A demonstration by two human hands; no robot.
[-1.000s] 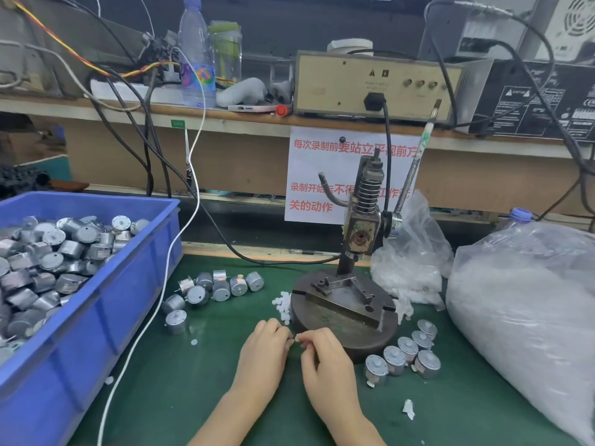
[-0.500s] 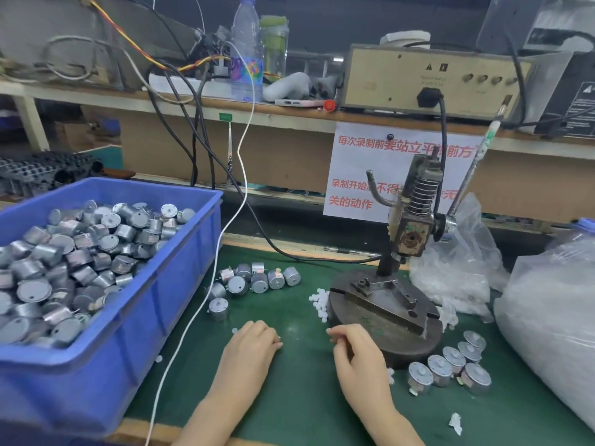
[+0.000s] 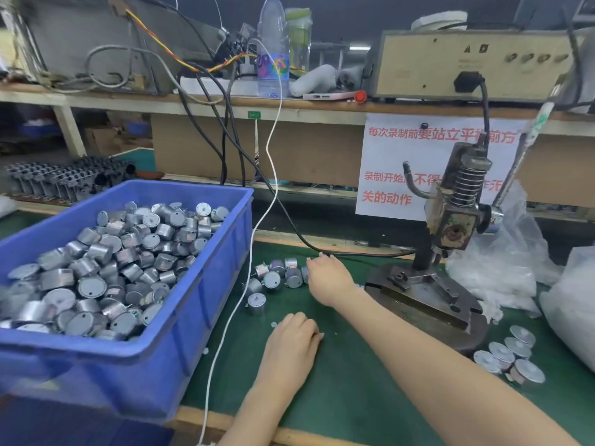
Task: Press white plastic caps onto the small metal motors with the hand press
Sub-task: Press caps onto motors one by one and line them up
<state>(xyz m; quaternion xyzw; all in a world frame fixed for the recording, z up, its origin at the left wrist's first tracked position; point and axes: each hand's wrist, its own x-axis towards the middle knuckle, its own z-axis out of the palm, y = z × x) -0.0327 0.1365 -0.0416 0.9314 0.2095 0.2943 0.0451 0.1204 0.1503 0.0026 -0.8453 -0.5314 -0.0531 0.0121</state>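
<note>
Grip half-open, right hand (image 3: 328, 280) at motors (image 3: 273, 279)

Left hand (image 3: 294, 342) and right hand (image 3: 328, 278) both bare; 2 forearms bare all the way to frame edge.

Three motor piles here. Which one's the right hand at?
The loose cluster on the mat between blue bin and press; the right hand is at its right edge. Others lie apart.
</note>
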